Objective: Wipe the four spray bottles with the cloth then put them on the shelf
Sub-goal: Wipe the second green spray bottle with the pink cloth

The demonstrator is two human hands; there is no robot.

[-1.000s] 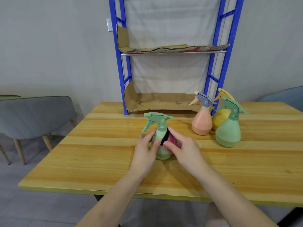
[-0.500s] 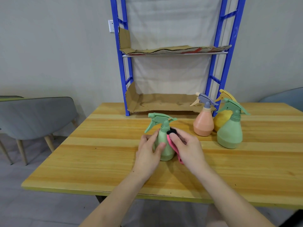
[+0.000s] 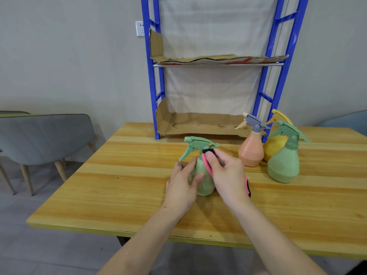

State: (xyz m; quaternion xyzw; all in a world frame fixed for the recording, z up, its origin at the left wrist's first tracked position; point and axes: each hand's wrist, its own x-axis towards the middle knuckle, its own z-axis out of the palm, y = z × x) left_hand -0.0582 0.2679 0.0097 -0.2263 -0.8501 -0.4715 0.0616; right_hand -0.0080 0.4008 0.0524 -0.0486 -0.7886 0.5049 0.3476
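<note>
Wooden planks, glossy and honey-yellow, make the table [image 3: 119, 195], and two bare forearms reach over its near edge. The left hand [image 3: 181, 187] wraps the left side of a pale green spray bottle [image 3: 204, 185], fingers curled round its pear-shaped plastic body, thumb across the front. The right hand [image 3: 228, 175] holds a pink cloth [image 3: 206, 164] with a black edge against the bottle's right side, fingers bent and pinching the fabric up at the neck under the trigger head. The cloth's loose end trails beside the wrist. The bottle stands upright mid-table, nozzle pointing left. Farther right, three bottles cluster close together: a sage green bottle [image 3: 283, 165] nearest, a peach bottle [image 3: 251, 153] with a grey head, and a yellow bottle [image 3: 275, 147] behind them. Beyond stands the blue metal shelf [image 3: 152, 86], its tiers lined with creased cardboard [image 3: 198, 124]. At far left is a grey upholstered chair [image 3: 45, 135].
</note>
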